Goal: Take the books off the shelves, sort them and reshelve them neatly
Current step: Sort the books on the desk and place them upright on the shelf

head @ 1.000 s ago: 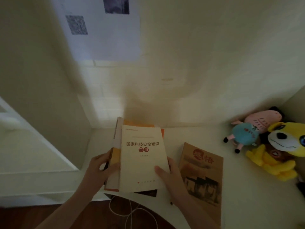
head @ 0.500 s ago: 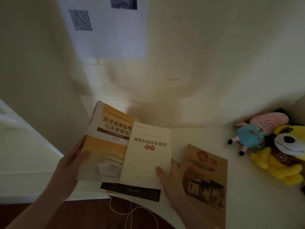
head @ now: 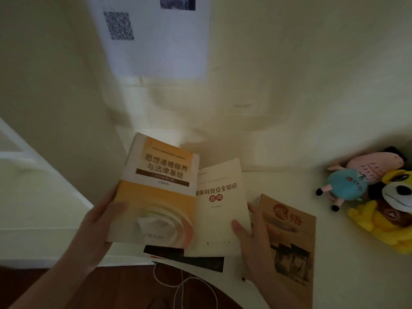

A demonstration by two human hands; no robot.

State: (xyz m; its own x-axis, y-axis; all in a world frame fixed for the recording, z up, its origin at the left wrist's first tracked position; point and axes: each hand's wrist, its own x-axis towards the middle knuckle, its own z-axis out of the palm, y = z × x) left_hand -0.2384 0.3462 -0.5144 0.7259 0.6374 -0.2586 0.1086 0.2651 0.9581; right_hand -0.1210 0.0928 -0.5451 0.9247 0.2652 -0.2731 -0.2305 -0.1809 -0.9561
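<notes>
My left hand (head: 100, 221) grips an orange-and-white textbook (head: 160, 192) by its left edge, lifted and tilted above the white table (head: 347, 264). A cream paperback (head: 219, 210) lies beside it on the table, partly under the textbook's right edge. My right hand (head: 249, 233) holds the cream book's right edge, thumb on the cover. A dark-covered book (head: 189, 257) lies beneath the cream one at the table's front edge. A brown book (head: 289, 237) lies flat to the right of my right hand.
Plush toys sit at the right: a pink one (head: 376, 165), a blue one (head: 347, 186) and a yellow dog (head: 392, 208). A paper sheet with a QR code (head: 153, 36) hangs on the wall. A white cable (head: 185, 284) dangles below the table edge over the dark floor.
My left hand has pulled the orange textbook off the stack, raised it and moved it to the left. The cream book has stayed under my right hand.
</notes>
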